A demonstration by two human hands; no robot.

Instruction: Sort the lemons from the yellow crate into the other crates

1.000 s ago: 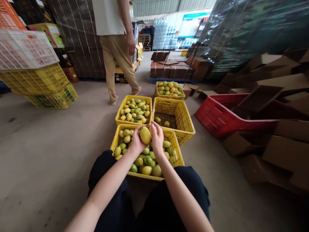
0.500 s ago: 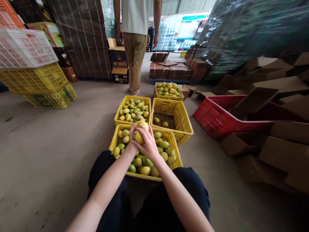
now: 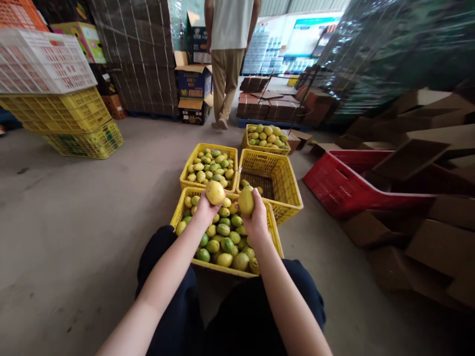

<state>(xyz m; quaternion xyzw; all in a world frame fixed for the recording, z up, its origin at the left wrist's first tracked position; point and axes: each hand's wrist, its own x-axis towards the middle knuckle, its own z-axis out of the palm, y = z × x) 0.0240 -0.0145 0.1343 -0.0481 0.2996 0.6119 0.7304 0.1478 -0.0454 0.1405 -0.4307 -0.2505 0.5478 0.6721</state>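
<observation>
My left hand (image 3: 207, 209) is closed round a smooth yellow fruit (image 3: 214, 193), rounded and lemon-like. A more oval, yellow-green fruit (image 3: 246, 201) is gripped in my right hand (image 3: 257, 218). The hands are apart, both above the far part of the near yellow crate (image 3: 226, 270). Green and yellow fruit (image 3: 223, 229) of the same sort fills much of that crate, which stands between my knees. Behind it, the left yellow crate (image 3: 182, 179) is full of similar fruit. The right yellow crate (image 3: 287, 183) shows only a few pieces at its bottom, partly hidden by my right hand's fruit.
Another filled yellow crate (image 3: 265, 148) stands farther back. A red crate (image 3: 330, 185) and cardboard boxes (image 3: 430, 237) lie to the right. Stacked crates (image 3: 55, 111) stand at left. A person (image 3: 227, 64) is on foot ahead, near wrapped pallets.
My hands, close together around two fruits before, have separated, each keeping one fruit. The right hand has moved rightward. The person ahead has stepped farther away, and the view has shifted slightly.
</observation>
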